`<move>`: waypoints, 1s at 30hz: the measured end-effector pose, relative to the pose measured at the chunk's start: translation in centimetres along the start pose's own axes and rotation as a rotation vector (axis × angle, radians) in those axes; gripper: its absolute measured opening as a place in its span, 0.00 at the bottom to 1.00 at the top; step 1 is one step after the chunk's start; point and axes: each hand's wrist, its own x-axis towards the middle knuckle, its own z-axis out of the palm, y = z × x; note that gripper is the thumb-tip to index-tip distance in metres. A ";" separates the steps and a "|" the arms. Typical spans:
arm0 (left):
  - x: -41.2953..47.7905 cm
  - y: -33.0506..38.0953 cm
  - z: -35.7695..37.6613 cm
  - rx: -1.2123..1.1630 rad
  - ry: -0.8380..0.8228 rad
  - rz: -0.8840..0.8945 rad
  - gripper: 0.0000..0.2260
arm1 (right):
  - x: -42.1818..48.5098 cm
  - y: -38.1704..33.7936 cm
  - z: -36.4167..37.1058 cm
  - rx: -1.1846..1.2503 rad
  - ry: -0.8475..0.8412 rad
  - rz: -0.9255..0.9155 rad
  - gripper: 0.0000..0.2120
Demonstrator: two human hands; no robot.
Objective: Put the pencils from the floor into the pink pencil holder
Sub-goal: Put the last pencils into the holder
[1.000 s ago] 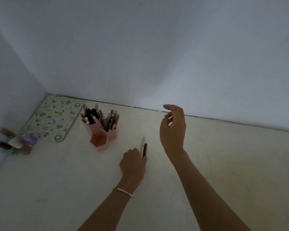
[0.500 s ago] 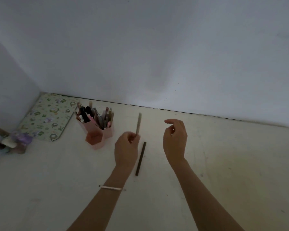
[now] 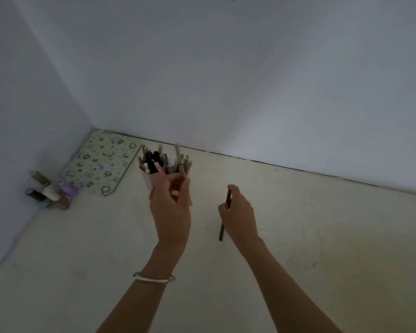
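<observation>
The pink pencil holder (image 3: 151, 182) stands on the floor near the corner, filled with several pens and pencils. My left hand (image 3: 171, 205) is right in front of it and hides its lower right part. The fingers pinch a pale pencil (image 3: 179, 157) that stands upright at the holder's right side. To the right, my right hand (image 3: 239, 213) is closed around a dark brown pencil (image 3: 228, 198). That pencil's lower end shows below the hand, and I cannot tell whether it touches the floor.
A flowered mat (image 3: 101, 162) lies in the corner left of the holder. Several small bottles (image 3: 51, 192) stand against the left wall. White walls close the space at the back and left. The pale floor (image 3: 322, 236) stretches to the right.
My left hand carried the pale pencil left to the holder. My right hand came down and closed on the dark pencil that lay on the floor.
</observation>
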 end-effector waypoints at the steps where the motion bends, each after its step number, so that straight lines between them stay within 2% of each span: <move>1: 0.4 -0.4 -0.3 0.002 0.033 0.008 0.03 | 0.3 -1.0 -0.9 0.096 0.081 -0.057 0.21; 6: 2.6 -2.0 -0.9 0.060 0.169 0.005 0.08 | 1.2 -5.3 -4.4 0.447 0.359 -0.296 0.21; 13: 3.7 -2.6 0.1 0.098 0.140 -0.003 0.10 | 1.0 -6.5 -5.1 0.537 0.414 -0.378 0.21; 17: 3.1 -3.7 0.5 0.494 0.076 0.014 0.08 | 1.2 -6.5 -5.0 0.544 0.428 -0.368 0.22; 21: 2.5 -4.7 0.4 0.668 -0.040 0.002 0.07 | 1.2 -7.2 -4.7 0.536 0.446 -0.420 0.22; 23: 2.4 -4.4 0.2 0.664 -0.048 -0.022 0.08 | 1.3 -7.9 -4.4 0.533 0.452 -0.445 0.21; 27: 2.3 -3.1 -1.1 0.540 0.043 -0.004 0.09 | 1.5 -9.6 -4.2 0.590 0.506 -0.497 0.21; 30: 2.6 -2.5 -2.2 0.452 0.055 0.027 0.16 | 1.5 -11.1 -4.0 0.647 0.533 -0.524 0.20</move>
